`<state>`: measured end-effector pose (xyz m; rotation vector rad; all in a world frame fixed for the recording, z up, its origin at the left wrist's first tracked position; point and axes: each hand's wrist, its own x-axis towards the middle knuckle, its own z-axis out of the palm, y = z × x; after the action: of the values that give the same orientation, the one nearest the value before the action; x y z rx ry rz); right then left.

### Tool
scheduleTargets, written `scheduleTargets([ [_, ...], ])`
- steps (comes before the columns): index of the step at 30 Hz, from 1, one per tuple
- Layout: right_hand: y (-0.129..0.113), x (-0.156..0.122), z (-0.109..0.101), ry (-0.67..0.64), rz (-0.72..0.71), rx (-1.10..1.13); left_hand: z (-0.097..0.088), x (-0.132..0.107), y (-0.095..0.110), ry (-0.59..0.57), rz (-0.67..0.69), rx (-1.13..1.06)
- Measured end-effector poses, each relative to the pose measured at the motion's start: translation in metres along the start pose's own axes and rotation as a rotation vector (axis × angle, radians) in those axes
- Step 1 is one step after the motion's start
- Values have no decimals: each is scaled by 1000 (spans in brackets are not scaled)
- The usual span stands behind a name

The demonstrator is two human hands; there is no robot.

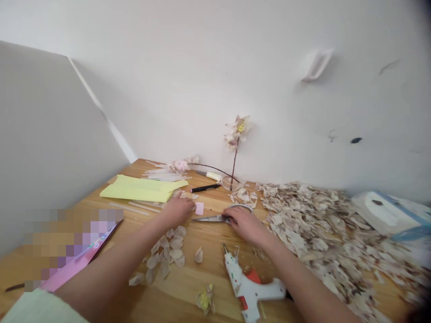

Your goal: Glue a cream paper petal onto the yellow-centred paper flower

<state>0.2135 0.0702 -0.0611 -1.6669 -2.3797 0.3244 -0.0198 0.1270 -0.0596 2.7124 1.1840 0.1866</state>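
Observation:
My left hand [179, 210] reaches over the table, its fingertips pinched at the left edge of a small pink paper square [200, 208]. My right hand [241, 220] is closed on the handles of a pair of scissors [212, 218], whose blades point left, just below the paper. Part of the handle loop shows behind that hand. Closer to me lie loose pale petals [177, 243] and a single petal [198, 255]. A white hot glue gun [251, 289] rests beneath my right forearm, near a small flower head with a yellow centre [204, 299].
Dried petals [313, 220] are heaped at the right, beside a white and blue packet [387, 211]. Yellow paper [141, 188] and glue sticks [144, 207] lie at the left. A black pen [204, 188] and a flower stem [235, 157] are near the wall.

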Motion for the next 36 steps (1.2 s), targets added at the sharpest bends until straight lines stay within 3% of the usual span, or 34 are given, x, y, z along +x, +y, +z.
scheduleTargets([
  [5, 12, -2, -4, -8, 38, -57, -2, -30, 14, -36, 39, -67],
  [11, 19, 6, -13, 18, 158, -154, -16, -62, 15, -4, -70, -186],
  [14, 4, 24, -13, 61, 145, -173, -21, -60, 8, 57, -151, -175],
  [17, -25, 49, -5, 39, -14, -123, -16, -51, 1, 104, -184, -109],
  [21, -56, 79, 12, -24, -164, -80, -1, -38, 0, 110, -102, -71],
  [25, -61, 93, 24, -79, -165, -89, 9, -32, -1, 155, -50, -100],
  [31, -56, 90, 17, -71, -119, -42, 6, -52, -27, 311, -267, -143],
  [36, -74, 62, -6, -76, -187, 94, 0, -72, -58, 364, -407, -162],
])
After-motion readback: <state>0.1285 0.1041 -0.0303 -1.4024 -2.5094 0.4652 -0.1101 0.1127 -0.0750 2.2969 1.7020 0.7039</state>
